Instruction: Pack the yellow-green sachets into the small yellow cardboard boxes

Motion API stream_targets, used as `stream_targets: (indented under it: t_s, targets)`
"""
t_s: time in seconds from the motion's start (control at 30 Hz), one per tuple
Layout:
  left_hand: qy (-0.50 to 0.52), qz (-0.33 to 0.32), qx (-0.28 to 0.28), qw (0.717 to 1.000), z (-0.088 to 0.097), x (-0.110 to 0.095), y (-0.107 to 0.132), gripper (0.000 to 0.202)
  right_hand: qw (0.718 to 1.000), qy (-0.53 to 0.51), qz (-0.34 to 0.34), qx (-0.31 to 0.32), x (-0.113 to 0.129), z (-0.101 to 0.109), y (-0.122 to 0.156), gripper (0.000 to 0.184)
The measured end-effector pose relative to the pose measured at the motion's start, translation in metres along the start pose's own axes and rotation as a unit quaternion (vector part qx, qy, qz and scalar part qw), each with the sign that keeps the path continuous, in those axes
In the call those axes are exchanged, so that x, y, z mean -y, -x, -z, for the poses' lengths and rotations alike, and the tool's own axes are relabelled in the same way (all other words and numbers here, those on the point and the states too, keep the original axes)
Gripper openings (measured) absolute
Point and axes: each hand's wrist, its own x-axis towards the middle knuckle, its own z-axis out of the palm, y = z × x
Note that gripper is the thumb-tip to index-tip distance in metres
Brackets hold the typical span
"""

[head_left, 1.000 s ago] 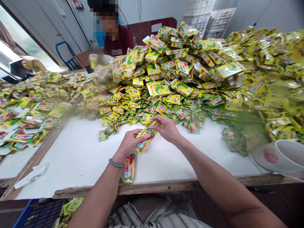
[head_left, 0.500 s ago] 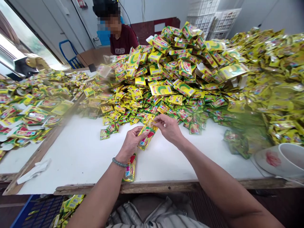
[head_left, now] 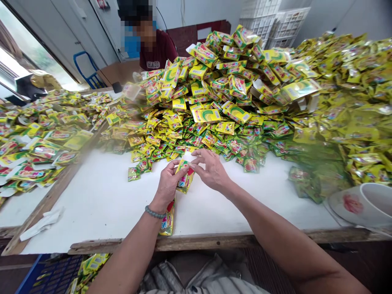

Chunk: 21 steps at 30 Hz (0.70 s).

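Observation:
My left hand [head_left: 167, 182] is closed around a small yellow-and-green candy box [head_left: 185, 179] with watermelon print, held tilted above the white table. At the box's upper end a white flap [head_left: 188, 156] shows. My right hand [head_left: 213, 169] is at that end, its thumb and bent fingers closed on the box by the flap. Below my left wrist lies a similar printed pack [head_left: 167, 223], partly covered by the forearm. Just beyond my hands spreads a heap of small green and yellow sachets [head_left: 183, 130]; what is inside the held box is hidden.
Printed boxes [head_left: 206, 115] are piled on the sachets. More boxes [head_left: 36, 171] lie left of a wooden divider [head_left: 58, 192]. A flowered white cup [head_left: 352, 204] stands at right, a blue crate [head_left: 33, 277] below the table. A person [head_left: 156, 51] is across the table.
My right hand has shifted slightly left over the box's upper end. The yellow packet it pinched there no longer shows, and the white flap is now visible. My left hand keeps its hold.

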Motion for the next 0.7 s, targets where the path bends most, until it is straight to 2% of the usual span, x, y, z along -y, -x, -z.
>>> stream_targets:
  t_s: [0.07, 0.13, 0.27, 0.37, 0.43, 0.5, 0.6, 0.7]
  targets:
    - [0.008, -0.028, -0.016, 0.999, -0.002, -0.001, 0.0, 0.061, 0.998, -0.018, -0.002, -0.059, -0.004, 0.0, -0.001, 0.02]
    - [0.016, -0.06, -0.028, 0.998, -0.003, -0.003, 0.0, 0.068, 0.996, -0.045, -0.006, -0.08, -0.008, -0.002, -0.001, 0.023]
    - [0.015, -0.095, -0.027, 0.995, -0.002, -0.004, 0.0, 0.063, 0.983, -0.174, -0.054, -0.011, -0.019, -0.015, -0.003, 0.031]
    - [0.002, -0.07, 0.007, 0.998, 0.001, -0.001, 0.0, 0.058, 0.965, -0.249, -0.078, -0.01, -0.025, -0.021, -0.004, 0.04]
    - [-0.004, -0.055, 0.027, 0.998, 0.003, 0.0, 0.0, 0.057, 0.959, -0.271, -0.084, -0.019, -0.026, -0.02, -0.005, 0.039]
    - [-0.008, -0.052, 0.033, 0.998, 0.005, 0.002, 0.0, 0.054, 0.962, -0.26, -0.085, -0.007, -0.025, -0.018, -0.005, 0.029]
    - [-0.017, -0.051, 0.032, 0.998, 0.007, 0.002, 0.001, 0.051, 0.98, -0.186, -0.07, 0.021, -0.021, -0.013, -0.003, 0.013]
    - [-0.023, -0.046, 0.035, 0.998, 0.007, 0.001, 0.002, 0.049, 0.99, -0.128, -0.057, 0.028, -0.017, -0.01, -0.002, 0.014]
